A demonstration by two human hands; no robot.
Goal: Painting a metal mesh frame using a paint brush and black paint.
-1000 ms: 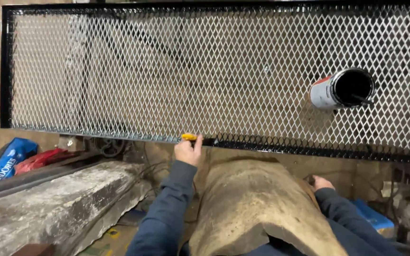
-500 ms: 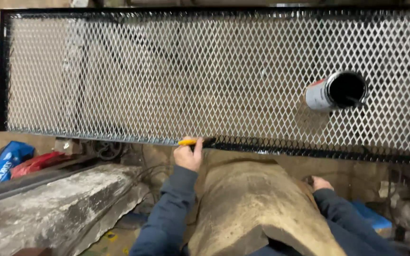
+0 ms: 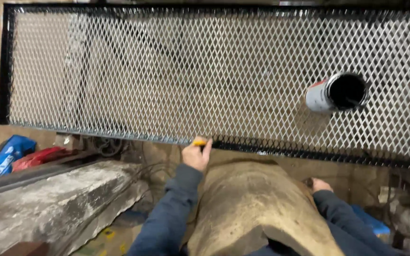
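**Brush at the near rail of a mesh panel**

A cluttered workshop floor lies below: a rough grey concrete slab (image 3: 39, 199) at the lower left, with blue and red bags (image 3: 10, 159) beside it. Nearest the camera, a worn tan leather apron (image 3: 247, 208) covers the person's lap, flanked by dark blue sleeves.

The right hand (image 3: 320, 185) rests low at the apron's right edge, well apart from the panel; it is partly hidden, so I cannot tell whether its fingers are curled or spread.

The left hand (image 3: 196, 154) reaches up to the near edge of the long panel of expanded metal mesh in a black-painted frame (image 3: 167, 76). Its fingers are closed around a small brush with a yellow handle (image 3: 199, 142), which touches the frame's near rail about midway along. To the right of the brush the rail looks wet and glossy black; to the left it looks duller.

Farther on, toward the panel's right end, an open white paint can with a black inside (image 3: 336, 92) sits on the mesh.
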